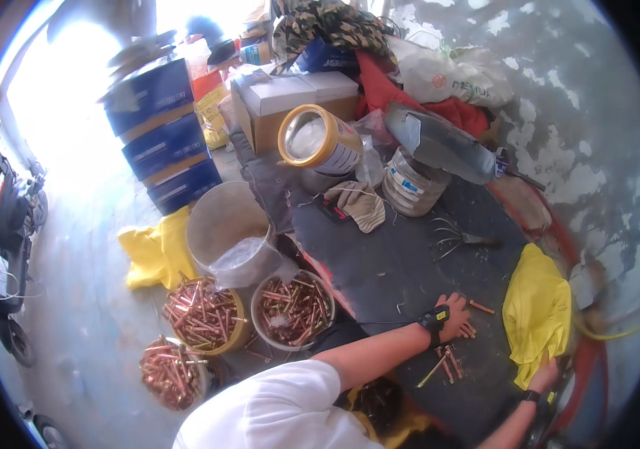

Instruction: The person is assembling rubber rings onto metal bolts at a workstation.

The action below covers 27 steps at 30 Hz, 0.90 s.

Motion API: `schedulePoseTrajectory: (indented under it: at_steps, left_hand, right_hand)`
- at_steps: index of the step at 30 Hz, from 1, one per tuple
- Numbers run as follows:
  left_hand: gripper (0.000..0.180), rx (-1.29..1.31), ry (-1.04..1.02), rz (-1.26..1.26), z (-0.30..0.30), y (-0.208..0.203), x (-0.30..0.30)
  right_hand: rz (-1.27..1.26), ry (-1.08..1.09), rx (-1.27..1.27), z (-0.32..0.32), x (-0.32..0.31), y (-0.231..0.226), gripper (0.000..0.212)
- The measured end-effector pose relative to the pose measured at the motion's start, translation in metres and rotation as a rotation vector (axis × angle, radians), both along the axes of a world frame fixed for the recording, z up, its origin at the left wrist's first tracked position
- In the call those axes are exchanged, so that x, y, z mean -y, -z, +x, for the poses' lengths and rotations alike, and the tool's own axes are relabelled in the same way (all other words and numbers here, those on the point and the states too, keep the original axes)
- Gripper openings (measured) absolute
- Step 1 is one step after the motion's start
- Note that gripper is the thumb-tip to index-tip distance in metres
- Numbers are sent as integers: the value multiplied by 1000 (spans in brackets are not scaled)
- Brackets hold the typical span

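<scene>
On the dark padded surface point(402, 262), my left hand point(452, 318) has its fingers curled over a few copper-coloured bolts point(469, 330), whose ends stick out beside it. Another bolt point(482, 307) lies just beyond the fingertips. Several loose bolts point(451, 364) are scattered on the near side of that hand. At the right, my right hand point(543, 376) grips the near edge of a yellow bag point(537, 307), which lies crumpled along the surface's edge. The thumb and part of the fingers are hidden by the bag's folds.
Buckets heaped with bolts point(204, 314) stand at the left, near a large translucent tub point(226, 224). A hand rake point(462, 238), a striped glove point(361, 206) and a yellow-rimmed bucket point(324, 138) lie farther back. Blue boxes point(163, 135) are stacked at the far left.
</scene>
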<state>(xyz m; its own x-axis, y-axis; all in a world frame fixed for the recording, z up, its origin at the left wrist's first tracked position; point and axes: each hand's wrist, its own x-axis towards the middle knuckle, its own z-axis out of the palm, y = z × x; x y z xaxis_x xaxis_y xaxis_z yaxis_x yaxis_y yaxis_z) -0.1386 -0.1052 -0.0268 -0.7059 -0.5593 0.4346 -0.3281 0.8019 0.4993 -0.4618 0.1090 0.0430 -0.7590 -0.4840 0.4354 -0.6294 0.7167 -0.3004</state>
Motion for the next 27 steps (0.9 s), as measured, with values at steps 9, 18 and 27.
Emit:
schedulePoseTrajectory:
  at_steps: [9, 18, 27]
  left_hand:
    - [49, 5, -225, 191, 104, -11, -6]
    - [37, 47, -336, 38, 131, 4, 24]
    - [41, 36, -260, 57, 111, 19, 24]
  right_hand:
    - [-215, -263, 44, 57, 17, -60, 41]
    - [-254, -234, 16, 130, 75, -129, 50]
    - [-31, -68, 59, 123, 20, -120, 52]
